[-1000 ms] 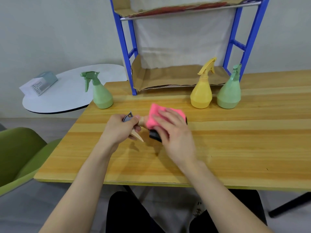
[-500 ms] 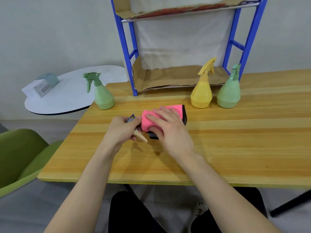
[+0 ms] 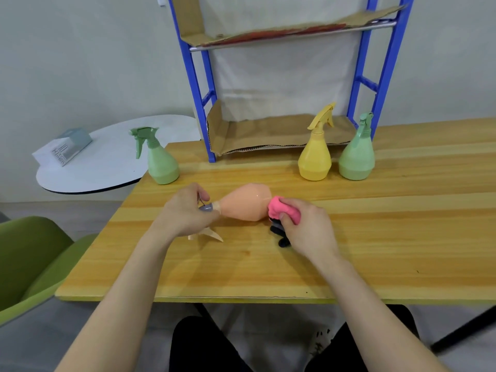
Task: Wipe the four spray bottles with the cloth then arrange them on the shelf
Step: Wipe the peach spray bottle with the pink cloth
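Note:
An orange spray bottle lies on its side over the wooden table, its base pointing right. My left hand grips it at the neck and trigger. My right hand holds a pink and black cloth bunched against the bottle's base. A green spray bottle stands at the table's far left corner. A yellow spray bottle and a second green spray bottle stand upright side by side in front of the blue shelf, whose cardboard-lined lower level holds nothing.
A round white side table with a small box on it stands to the left of the wooden table. A green chair is at the lower left. The shelf's upper level is also lined with cardboard.
My right hand has slid the cloth from over the bottle's body to its base on the right, uncovering the orange bottle. My left hand has kept its grip on the neck.

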Demonstrator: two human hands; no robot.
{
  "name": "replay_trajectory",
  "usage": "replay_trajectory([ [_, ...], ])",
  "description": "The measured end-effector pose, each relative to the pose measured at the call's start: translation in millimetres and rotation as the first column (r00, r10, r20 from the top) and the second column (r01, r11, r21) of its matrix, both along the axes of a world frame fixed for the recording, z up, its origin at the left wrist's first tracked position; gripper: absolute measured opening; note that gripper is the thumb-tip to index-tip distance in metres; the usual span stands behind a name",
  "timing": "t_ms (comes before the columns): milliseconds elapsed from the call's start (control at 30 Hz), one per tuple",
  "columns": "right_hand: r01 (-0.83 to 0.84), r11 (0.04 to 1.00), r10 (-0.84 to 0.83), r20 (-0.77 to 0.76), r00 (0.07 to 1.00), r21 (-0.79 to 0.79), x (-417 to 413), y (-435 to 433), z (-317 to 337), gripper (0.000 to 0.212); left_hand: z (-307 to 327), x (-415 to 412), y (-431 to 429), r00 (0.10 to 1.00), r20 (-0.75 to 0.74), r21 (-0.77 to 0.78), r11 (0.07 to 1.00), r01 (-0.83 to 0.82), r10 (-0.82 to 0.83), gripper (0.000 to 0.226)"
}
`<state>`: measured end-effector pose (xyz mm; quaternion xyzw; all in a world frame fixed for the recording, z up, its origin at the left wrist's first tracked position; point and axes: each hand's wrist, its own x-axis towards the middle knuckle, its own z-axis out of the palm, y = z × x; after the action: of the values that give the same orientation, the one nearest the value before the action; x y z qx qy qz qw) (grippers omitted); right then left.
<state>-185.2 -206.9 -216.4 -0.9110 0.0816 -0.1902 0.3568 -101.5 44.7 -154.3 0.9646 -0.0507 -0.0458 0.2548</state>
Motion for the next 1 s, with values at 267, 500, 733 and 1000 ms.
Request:
replay_trajectory([
  [267, -0.048, 0.994, 0.052, -0.038, 0.998, 0.094, -5.3, -3.9, -3.9, 0.045, 1.3, 22.1, -43.8, 0.911, 0.153, 0.45, 0.848, 0.281, -0.383, 0.109],
  [500, -0.08, 0.93, 0.099, -0.036, 0.994, 0.358, -2.4, -15.3, -3.6, 0.039, -9.8, 22.7, -36.3, 0.896, 0.07, 0.142, 0.894, 0.426, -0.438, 0.094],
  [733, 0.015, 0.861, -0.121, 0.175, 0.977, 0.508, -0.3, -12.2, 19.1, 0.038, -14.0, 7.2, -18.7, 0.848, 0.368, -0.085, 0.895, 0.439, -0.381, 0.107],
  [1000, -0.305, 0.918, 0.217, 0.324, 0.921, 0.252, 2.8, 31.4, 37.7, 0.049, -12.0, 0.3, -13.0, 0.785, 0.522, -0.095, 0.892, 0.442, -0.334, 0.103],
])
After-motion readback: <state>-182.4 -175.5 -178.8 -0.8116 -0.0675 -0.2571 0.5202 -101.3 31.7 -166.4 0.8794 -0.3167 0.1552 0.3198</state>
